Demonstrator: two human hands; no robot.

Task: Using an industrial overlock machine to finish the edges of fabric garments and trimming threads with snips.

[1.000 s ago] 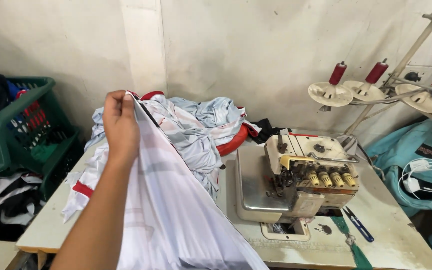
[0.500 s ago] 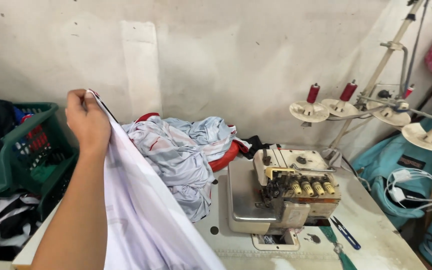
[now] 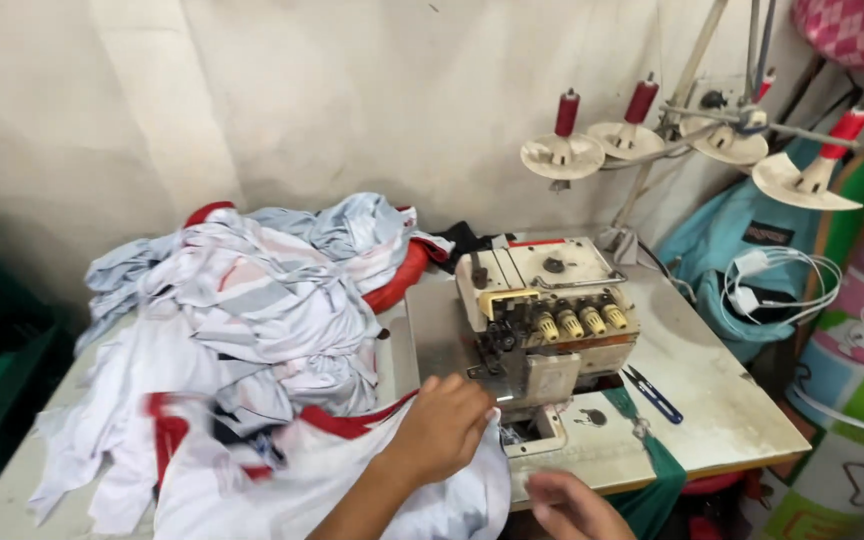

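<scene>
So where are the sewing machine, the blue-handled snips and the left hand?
sewing machine point(image 3: 542, 300), head view, its front with yellow knobs.
blue-handled snips point(image 3: 654, 394), head view, mid-handle.
left hand point(image 3: 442, 428), head view, its back.

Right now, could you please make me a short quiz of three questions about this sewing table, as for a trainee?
1. True or false: the left hand rests on the white cloth in front of the sewing machine.
2. Which lies to the right of the machine: A) blue snips, B) a hammer, C) a cup?
3. Fill in: the spindles on the thread stand are ___ in colour.

Key: 1 true; 2 A; 3 red.
</scene>
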